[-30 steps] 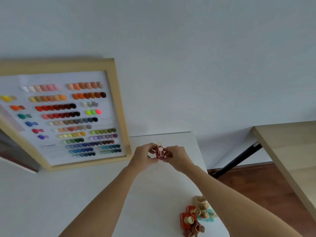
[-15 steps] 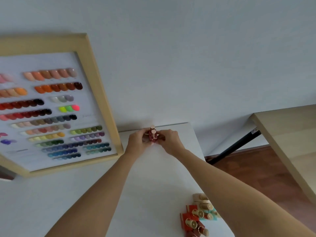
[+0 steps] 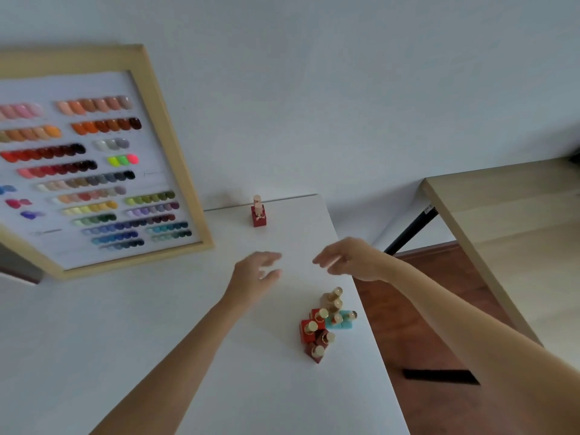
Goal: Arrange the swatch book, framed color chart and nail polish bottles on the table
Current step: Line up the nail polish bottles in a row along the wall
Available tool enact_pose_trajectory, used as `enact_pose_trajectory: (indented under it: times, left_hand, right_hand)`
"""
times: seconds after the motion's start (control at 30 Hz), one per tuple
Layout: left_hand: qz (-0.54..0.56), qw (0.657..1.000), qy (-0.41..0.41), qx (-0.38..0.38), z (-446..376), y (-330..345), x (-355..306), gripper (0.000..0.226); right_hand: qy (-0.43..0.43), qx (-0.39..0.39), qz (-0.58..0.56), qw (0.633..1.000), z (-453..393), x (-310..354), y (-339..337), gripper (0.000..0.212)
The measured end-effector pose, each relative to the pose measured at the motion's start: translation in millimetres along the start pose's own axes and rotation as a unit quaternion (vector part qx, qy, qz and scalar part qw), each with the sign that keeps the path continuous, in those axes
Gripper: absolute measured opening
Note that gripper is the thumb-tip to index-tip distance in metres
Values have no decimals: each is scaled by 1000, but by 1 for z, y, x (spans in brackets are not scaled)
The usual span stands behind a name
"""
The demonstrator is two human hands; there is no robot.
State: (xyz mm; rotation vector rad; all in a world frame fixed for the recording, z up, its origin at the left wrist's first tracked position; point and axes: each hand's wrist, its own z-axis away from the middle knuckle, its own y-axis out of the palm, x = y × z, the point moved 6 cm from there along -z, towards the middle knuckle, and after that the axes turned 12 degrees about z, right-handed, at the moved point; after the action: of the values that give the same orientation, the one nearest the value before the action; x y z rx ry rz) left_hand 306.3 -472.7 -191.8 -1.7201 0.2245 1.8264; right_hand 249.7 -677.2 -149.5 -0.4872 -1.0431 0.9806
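Fingers of the left hand and right hand hang spread and empty above the bench, one red bottle upright by the far edge beside the chart (probably starting a row), the cluster waiting near the right edge.

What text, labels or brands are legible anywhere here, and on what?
None can be read.
Framed color chart: faint print lines beside and below the swatch rows, too small and blurred to read.
Nail polish bottles, both the lone red bottle and the cluster: no label legible.
Wooden table: small white tag at its edge, unreadable.
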Motion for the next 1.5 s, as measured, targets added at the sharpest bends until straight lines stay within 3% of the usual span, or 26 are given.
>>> enact_pose_trajectory:
  times: [0.1,0.3,0.6,0.83,1.0,1.3,1.5]
  left_hand:
    - [-3,994,-28,102,20,34,-8,23]
    - [48,983,-9,177,30,67,-45,14]
    - [-128,959,65,245,29,93,-72,21]
    - [-213,942,123,228,22,105,-78,12]
    - [-203,947,128,211,-1,89,-84,12]
    - [-175,971,159,38,-94,-23,-104,16]
    - [-182,967,178,14,-126,-39,-89,14]
  right_hand:
    - [11,38,-23,999,35,-12,13,37]
    - [17,-3,-39,999,50,-21,34,41]
    - [-10,-53,-36,998,40,-25,38,20]
    - [24,-123,-59,990,24,-41,18,19]
    - [40,-169,-63,983,-6,-44,-11,10]
    - [14,-229,-52,972,-90,-10,-67,17]
    - [-20,-213,-33,976,-139,8,-69,24]
